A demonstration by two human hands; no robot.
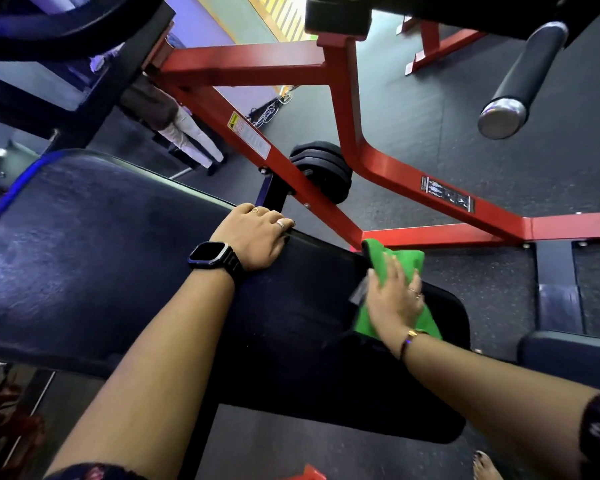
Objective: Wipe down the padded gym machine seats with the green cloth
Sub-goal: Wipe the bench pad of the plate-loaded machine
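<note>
A long black padded seat (118, 271) runs from the left to the lower middle of the head view. My left hand (253, 237), with a dark watch on the wrist, grips the pad's far edge, fingers curled over it. My right hand (394, 299) presses flat on the green cloth (392, 261) near the pad's right end. The cloth is bunched and hangs partly over the pad's far corner. A second black pad (568, 351) shows at the right edge.
The red steel frame (326, 140) of the machine crosses behind the pad, with black weight plates (323, 168) under it. A black roller pad (523, 81) hangs at the upper right. A person's legs (191, 140) stand on the dark rubber floor beyond. My foot (485, 467) is at the bottom right.
</note>
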